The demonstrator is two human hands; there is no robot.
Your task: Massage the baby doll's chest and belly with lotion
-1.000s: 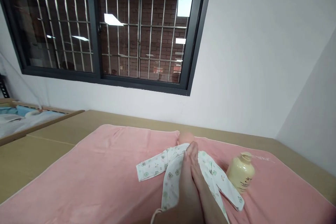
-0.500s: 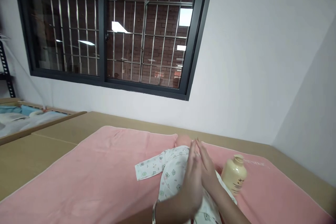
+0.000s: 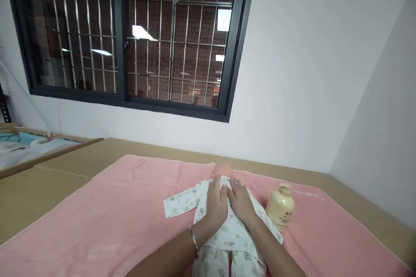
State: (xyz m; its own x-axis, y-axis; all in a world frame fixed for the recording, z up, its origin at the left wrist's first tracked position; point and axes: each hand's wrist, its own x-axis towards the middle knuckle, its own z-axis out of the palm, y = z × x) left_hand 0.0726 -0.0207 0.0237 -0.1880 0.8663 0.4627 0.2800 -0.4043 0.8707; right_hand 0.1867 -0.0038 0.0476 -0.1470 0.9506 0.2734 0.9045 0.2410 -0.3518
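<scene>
Doll [image 3: 224, 225] under both hands, bottle [image 3: 280, 206] just beside.

This looks like a baby-care practice room rather than a lived-in home. A baby doll [image 3: 224, 207] in a printed sleepsuit lies on a pink towel [image 3: 123, 216] spread over a flat surface of plain cardboard [image 3: 65, 164], with a cream lotion bottle [image 3: 280, 206] just beside it. At the far left a wooden-edged cot [image 3: 39, 149] holds pale bedding. The walls are bare white, and a dark-framed window [image 3: 130, 39] with metal bars faces a brick wall and reflects ceiling lights.
</scene>
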